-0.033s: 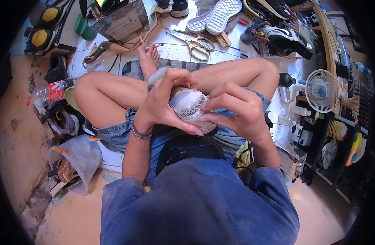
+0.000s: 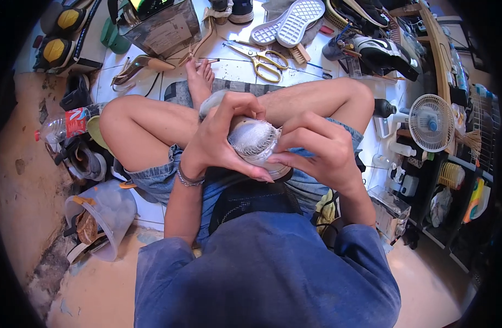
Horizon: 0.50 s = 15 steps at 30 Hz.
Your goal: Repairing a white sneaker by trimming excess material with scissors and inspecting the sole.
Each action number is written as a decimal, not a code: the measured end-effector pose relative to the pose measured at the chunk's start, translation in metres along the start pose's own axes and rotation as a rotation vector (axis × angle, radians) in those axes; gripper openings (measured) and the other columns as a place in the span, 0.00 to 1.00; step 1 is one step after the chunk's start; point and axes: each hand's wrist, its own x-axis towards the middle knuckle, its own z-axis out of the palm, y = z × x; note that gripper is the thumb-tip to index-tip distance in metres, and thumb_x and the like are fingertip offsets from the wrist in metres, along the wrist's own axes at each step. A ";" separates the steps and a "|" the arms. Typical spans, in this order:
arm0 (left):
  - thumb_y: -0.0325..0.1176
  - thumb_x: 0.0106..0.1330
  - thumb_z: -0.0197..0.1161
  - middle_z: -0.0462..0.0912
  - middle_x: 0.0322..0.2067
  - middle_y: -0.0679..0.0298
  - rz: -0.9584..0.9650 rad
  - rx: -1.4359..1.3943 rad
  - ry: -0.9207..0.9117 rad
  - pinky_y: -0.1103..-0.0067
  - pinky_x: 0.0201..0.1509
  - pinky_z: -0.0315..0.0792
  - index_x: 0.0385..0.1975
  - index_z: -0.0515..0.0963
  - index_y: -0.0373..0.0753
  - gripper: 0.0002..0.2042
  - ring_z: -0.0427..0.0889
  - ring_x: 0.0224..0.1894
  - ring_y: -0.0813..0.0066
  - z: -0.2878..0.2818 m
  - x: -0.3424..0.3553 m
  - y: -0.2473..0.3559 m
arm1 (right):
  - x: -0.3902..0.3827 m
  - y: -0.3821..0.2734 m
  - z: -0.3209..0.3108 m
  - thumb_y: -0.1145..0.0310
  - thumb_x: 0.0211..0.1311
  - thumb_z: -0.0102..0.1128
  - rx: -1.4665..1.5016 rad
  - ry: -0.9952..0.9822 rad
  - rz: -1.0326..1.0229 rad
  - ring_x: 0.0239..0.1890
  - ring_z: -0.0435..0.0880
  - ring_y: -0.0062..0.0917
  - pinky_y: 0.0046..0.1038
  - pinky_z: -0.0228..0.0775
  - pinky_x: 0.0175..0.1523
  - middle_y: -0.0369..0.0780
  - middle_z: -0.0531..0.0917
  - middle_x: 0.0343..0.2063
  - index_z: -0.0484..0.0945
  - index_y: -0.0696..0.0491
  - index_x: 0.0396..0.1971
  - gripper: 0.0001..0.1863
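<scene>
A worn white shoe [image 2: 253, 139] with a frayed, stringy edge along its near rounded end lies between my hands, over my lap. My left hand [image 2: 223, 134] wraps round it from the left, fingers curled over its top and thumb along its lower side. At the shoe's right, my right hand [image 2: 313, 150] has bent fingers and thumb pinched on the frayed edge; anything small between those fingertips is too hidden to make out. My crossed legs and bare foot [image 2: 199, 79] are beyond.
Gold-handled scissors [image 2: 264, 65], two white soles [image 2: 297, 22], a brush [image 2: 299, 53] and several shoes lie ahead. A white fan [image 2: 428, 123] and shelving [image 2: 453, 224] stand right. A plastic bottle [image 2: 57, 128] and translucent bucket [image 2: 111, 213] are left, beside a wall [image 2: 21, 191].
</scene>
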 end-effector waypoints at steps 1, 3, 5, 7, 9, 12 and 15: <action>0.48 0.31 0.90 0.79 0.39 0.61 -0.004 0.001 -0.008 0.78 0.45 0.78 0.52 0.65 0.35 0.49 0.83 0.40 0.73 0.000 0.000 0.000 | -0.001 -0.002 -0.002 0.71 0.46 0.77 -0.030 -0.024 0.022 0.32 0.83 0.28 0.29 0.75 0.36 0.37 0.81 0.30 0.83 0.54 0.31 0.12; 0.51 0.32 0.89 0.79 0.39 0.60 0.020 0.069 -0.027 0.78 0.43 0.77 0.51 0.66 0.36 0.48 0.82 0.38 0.72 0.000 0.002 0.002 | 0.000 -0.006 -0.004 0.72 0.49 0.75 -0.044 -0.043 0.003 0.33 0.83 0.30 0.31 0.76 0.37 0.37 0.80 0.30 0.80 0.55 0.30 0.11; 0.52 0.33 0.88 0.79 0.38 0.60 0.048 0.170 -0.048 0.76 0.43 0.77 0.50 0.66 0.36 0.47 0.82 0.38 0.69 0.000 0.003 0.005 | 0.001 -0.009 -0.005 0.72 0.49 0.75 -0.072 -0.078 0.098 0.33 0.84 0.31 0.31 0.75 0.37 0.38 0.80 0.31 0.81 0.55 0.29 0.10; 0.53 0.34 0.87 0.78 0.37 0.59 0.018 0.187 -0.045 0.74 0.42 0.77 0.50 0.67 0.37 0.45 0.82 0.36 0.65 0.003 0.005 0.007 | 0.000 -0.009 -0.005 0.72 0.49 0.74 -0.070 -0.099 0.083 0.33 0.83 0.32 0.32 0.74 0.37 0.39 0.80 0.31 0.79 0.55 0.30 0.11; 0.52 0.34 0.86 0.78 0.36 0.59 0.021 0.174 -0.049 0.72 0.42 0.76 0.49 0.67 0.39 0.44 0.82 0.35 0.62 0.007 0.007 0.008 | -0.003 -0.008 -0.006 0.72 0.49 0.73 -0.200 -0.149 0.095 0.32 0.82 0.34 0.33 0.72 0.36 0.39 0.79 0.31 0.77 0.55 0.31 0.12; 0.52 0.34 0.86 0.79 0.36 0.60 -0.002 0.221 -0.060 0.72 0.42 0.76 0.48 0.68 0.39 0.43 0.82 0.36 0.63 0.015 0.008 0.007 | -0.010 -0.005 -0.011 0.73 0.50 0.72 -0.262 -0.185 0.076 0.32 0.80 0.35 0.33 0.70 0.36 0.39 0.77 0.31 0.75 0.55 0.32 0.13; 0.52 0.34 0.86 0.80 0.35 0.61 0.002 0.298 -0.049 0.71 0.43 0.76 0.47 0.69 0.40 0.42 0.83 0.37 0.63 0.025 0.009 0.004 | -0.019 -0.001 -0.014 0.73 0.52 0.70 -0.301 -0.209 0.114 0.32 0.80 0.35 0.33 0.70 0.37 0.39 0.77 0.31 0.75 0.56 0.32 0.12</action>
